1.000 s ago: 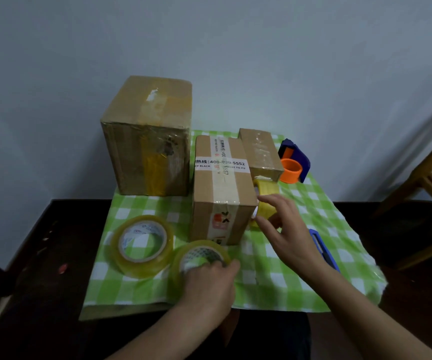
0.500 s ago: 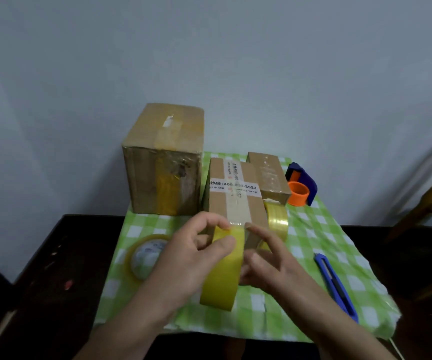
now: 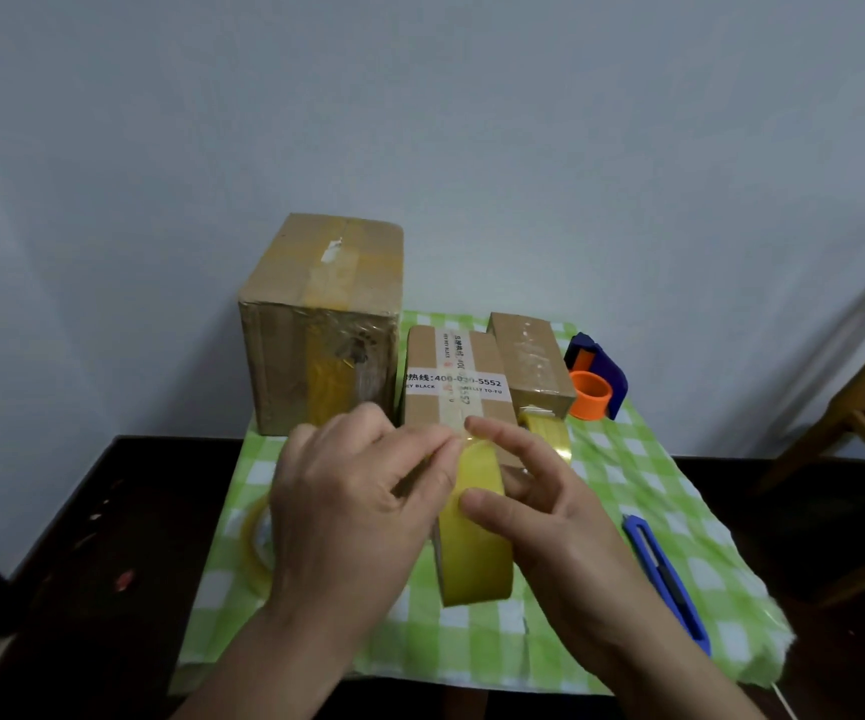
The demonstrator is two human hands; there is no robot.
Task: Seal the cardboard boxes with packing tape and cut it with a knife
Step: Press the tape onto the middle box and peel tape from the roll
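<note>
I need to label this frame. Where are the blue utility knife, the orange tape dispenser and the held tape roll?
blue utility knife (image 3: 666, 579), head view, middle of handle
orange tape dispenser (image 3: 590, 401), head view, orange core
held tape roll (image 3: 477, 543), head view, yellow outer band

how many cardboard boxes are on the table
3. A large box stands back left, a medium labelled box sits at centre behind the hands, and a small box lies just right of it. Hands may hide others.

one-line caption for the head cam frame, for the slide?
Both hands, left hand and right hand, hold a yellow tape roll before the labelled box; blue knife unused.
</note>
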